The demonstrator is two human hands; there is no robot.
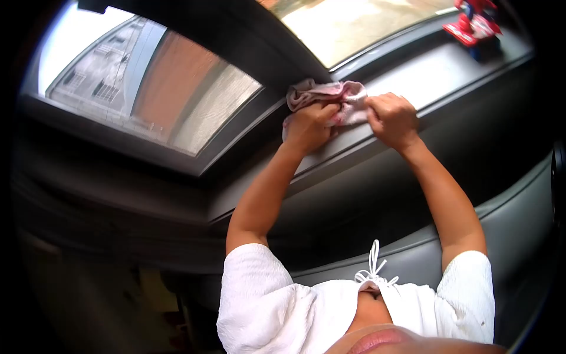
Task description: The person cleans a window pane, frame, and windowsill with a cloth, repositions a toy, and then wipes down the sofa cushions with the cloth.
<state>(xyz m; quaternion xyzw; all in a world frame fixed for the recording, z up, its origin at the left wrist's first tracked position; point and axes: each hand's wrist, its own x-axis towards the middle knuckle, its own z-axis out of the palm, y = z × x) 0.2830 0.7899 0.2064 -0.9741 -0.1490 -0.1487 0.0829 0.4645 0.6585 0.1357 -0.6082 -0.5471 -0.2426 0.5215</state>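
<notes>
Window (pixel 330 29) overexposed, deep shadows, black corners

Cloth (pixel 331 93) on ledge (pixel 421 76), left of figurine (pixel 475 26)

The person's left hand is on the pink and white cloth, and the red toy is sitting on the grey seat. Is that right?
Not quite: the red toy isn't on the grey seat. The head view shows it on the ledge by the window. The left hand is on the pink and white cloth.
</notes>
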